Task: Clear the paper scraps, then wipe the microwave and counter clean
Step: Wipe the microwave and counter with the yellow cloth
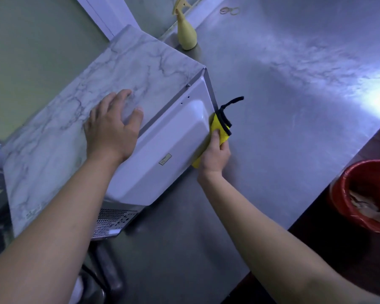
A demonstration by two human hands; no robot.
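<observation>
The microwave (167, 145) stands on the steel counter (294, 110), its top covered in a marble pattern and its white side panel facing me. My left hand (112, 128) rests flat on the top, fingers spread. My right hand (215, 156) grips a yellow cloth (218, 126) with a black edge and presses it against the side panel's lower right edge. A red bucket (342, 194) beyond the counter's right edge holds paper scraps (369, 207).
A pale yellow spray bottle (185, 34) stands upright behind the microwave near the wall. Rubber bands (229, 10) lie at the counter's far end. The microwave's vented back (110, 222) sits near the counter's left edge.
</observation>
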